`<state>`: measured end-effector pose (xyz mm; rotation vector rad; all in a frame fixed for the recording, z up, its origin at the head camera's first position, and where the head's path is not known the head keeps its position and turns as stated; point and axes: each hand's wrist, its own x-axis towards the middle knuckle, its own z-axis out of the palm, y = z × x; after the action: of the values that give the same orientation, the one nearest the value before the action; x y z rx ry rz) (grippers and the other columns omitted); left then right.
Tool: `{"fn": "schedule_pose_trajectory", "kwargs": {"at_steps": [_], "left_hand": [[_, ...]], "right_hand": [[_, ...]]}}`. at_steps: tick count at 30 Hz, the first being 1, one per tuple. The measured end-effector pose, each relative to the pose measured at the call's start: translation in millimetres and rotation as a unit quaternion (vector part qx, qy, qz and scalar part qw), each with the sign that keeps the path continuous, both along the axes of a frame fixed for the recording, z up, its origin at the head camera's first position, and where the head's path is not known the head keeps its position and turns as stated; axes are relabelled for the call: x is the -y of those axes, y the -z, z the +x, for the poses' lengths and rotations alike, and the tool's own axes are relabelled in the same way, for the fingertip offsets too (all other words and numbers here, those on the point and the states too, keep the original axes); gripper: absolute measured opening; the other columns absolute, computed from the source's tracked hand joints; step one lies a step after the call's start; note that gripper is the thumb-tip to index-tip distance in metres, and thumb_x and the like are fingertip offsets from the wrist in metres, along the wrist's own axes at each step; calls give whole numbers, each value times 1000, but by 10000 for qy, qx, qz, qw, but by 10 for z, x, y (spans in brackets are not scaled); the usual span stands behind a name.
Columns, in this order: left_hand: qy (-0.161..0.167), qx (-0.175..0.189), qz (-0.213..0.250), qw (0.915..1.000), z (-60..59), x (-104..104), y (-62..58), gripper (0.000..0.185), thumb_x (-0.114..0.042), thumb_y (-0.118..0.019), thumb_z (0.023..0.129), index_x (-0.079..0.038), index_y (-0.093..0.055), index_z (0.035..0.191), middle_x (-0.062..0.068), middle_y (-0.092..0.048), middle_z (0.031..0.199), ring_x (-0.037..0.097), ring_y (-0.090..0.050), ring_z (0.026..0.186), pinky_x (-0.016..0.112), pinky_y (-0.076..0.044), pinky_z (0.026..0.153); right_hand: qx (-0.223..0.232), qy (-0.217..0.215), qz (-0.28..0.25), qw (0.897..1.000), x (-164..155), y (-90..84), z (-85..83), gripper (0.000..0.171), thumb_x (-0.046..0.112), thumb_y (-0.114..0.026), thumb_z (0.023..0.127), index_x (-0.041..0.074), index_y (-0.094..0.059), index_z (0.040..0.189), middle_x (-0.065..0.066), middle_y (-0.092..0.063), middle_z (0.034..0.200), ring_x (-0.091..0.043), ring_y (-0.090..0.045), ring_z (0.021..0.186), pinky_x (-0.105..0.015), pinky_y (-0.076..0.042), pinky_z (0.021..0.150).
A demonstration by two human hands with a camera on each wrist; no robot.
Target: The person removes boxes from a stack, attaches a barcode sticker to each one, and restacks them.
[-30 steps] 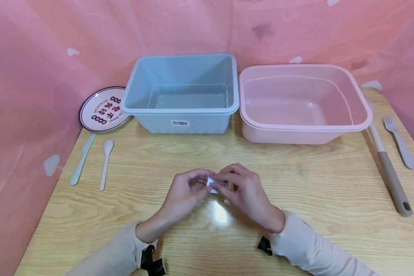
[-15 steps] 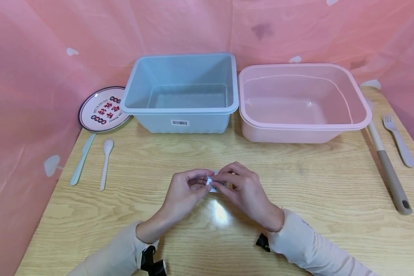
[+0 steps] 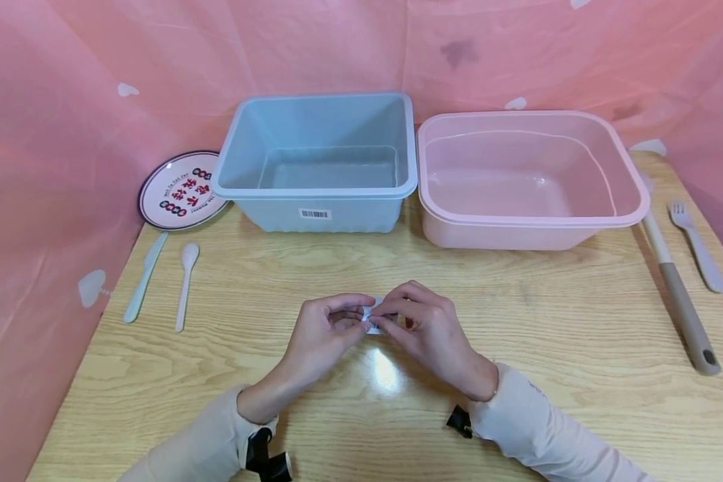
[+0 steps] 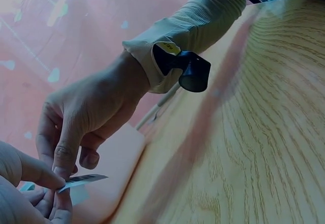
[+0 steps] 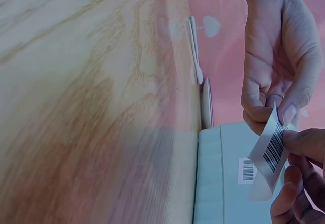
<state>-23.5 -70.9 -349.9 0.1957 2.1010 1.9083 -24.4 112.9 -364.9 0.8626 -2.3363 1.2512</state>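
Note:
Low over the middle of the table, both hands hold a small white barcode sticker (image 3: 375, 329). The left hand (image 3: 325, 335) pinches its left end between thumb and fingers. From the other side, the right hand (image 3: 424, 328) pinches it with thumb and index finger, covering much of it in the head view. Black bars show on the barcode sticker (image 5: 270, 150) in the right wrist view, with a paler, see-through piece below it. In the left wrist view the barcode sticker (image 4: 84, 180) is seen nearly edge-on.
A blue basin (image 3: 319, 195) with its own barcode label and a pink basin (image 3: 518, 234) stand side by side at the back. Left lie a plate (image 3: 183, 194), knife (image 3: 141, 284) and spoon (image 3: 184, 284). Right lie a fork (image 3: 699, 251) and a long-handled utensil (image 3: 683, 311), its head partly hidden.
Both hands stay in nearly the same place, with only small finger movements. The barcode sticker's tilt between them has shifted slightly.

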Motion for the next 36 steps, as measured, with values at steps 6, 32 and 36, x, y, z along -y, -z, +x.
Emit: {"fn": "schedule_pose_trajectory", "kwargs": {"at_steps": [6, 32, 36], "left_hand": [[80, 71, 117, 9999, -4, -3, 12, 28, 7, -64, 83, 7, -67, 111, 20, -69, 108, 19, -66, 93, 22, -57, 81], [-350, 477, 182, 9981, -52, 43, 81, 19, -4, -65, 89, 6, -70, 105, 21, -70, 106, 17, -69, 90, 20, -56, 74], [-427, 447, 156, 9980, -49, 49, 76, 18, -2, -66, 88, 4, -71, 103, 18, -70, 104, 16, -69, 90, 20, -56, 77]], "right_hand": [[-148, 56, -8, 9999, -13, 0, -3, 14, -1, -80, 74, 9, -74, 82, 0, -67, 83, -11, -57, 69, -18, -45, 50], [-257, -492, -14, 9985, -48, 28, 3, 24, -12, -77, 71, 7, -71, 85, -2, -65, 88, -11, -55, 74, -13, -46, 56], [-293, -524, -21, 9982, -53, 37, 9, 25, -11, -78, 71, 8, -71, 85, -2, -65, 89, -12, -56, 75, -15, -46, 54]]}}
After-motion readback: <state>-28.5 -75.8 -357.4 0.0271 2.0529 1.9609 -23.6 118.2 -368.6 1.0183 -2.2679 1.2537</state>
